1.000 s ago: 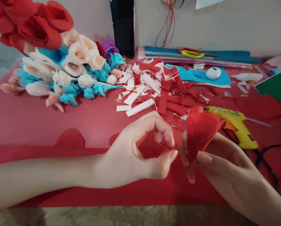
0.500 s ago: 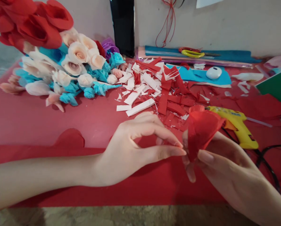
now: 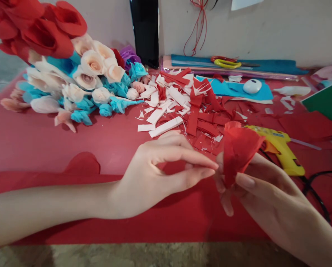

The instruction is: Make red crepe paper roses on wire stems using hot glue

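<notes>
Red paper flower (image 3: 241, 150), narrow end down; right hand (image 3: 274, 196), half-curled, grips it; left hand (image 3: 156, 176), pinched, contents unclear, just left of flower.

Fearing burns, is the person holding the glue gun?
No, the glue gun lies on the table; the right hand holds a red flower.

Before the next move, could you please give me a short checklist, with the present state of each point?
1. Red flower held: ok, the right hand pinches its narrow lower end.
2. Left hand free: cannot tell; thumb and forefinger tips nearly meet, and something tiny could be between them.
3. Glue gun tip away from the red flower: cannot tell, the tip is hidden.
4. Scissors set aside: ok, at the back on blue material.
5. Table tidy: not ok, scraps lie scattered.
</notes>
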### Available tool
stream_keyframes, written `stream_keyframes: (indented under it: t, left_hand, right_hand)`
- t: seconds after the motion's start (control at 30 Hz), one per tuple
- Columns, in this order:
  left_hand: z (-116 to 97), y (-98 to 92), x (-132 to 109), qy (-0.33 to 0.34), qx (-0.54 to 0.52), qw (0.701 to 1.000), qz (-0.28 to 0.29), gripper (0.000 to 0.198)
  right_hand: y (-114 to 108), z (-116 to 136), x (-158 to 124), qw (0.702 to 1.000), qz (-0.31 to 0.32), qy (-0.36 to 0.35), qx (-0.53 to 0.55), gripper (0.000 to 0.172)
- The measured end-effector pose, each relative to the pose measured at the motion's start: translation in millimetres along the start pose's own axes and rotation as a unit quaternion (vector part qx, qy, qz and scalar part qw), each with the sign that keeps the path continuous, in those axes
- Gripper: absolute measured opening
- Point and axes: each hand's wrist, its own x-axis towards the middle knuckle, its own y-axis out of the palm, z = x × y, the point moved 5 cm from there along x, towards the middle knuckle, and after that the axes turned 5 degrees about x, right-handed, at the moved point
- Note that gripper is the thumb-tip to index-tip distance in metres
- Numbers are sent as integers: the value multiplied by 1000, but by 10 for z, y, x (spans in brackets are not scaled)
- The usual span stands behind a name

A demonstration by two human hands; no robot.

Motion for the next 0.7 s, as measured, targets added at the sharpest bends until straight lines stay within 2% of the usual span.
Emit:
stream_keyframes:
  t: [0.2, 0.3, 0.5, 0.7]
  left_hand:
    - [-3, -3, 22, -3, 4, 1000, 0, 5]
    - [32, 11, 35, -31, 8, 999, 14, 11]
    - [129, 9, 26, -102, 15, 995, -13, 10]
    - [72, 23, 36, -86, 9, 996, -5, 15]
  right_hand:
    - [-14, 8, 1, 1000, -7, 0, 1, 7]
    - [-27, 15, -3, 1000, -6, -5, -10, 8]
    - [-41, 2, 16, 999, -10, -8, -31, 7]
    - [-20, 2, 28, 1000, 3, -4, -9, 9]
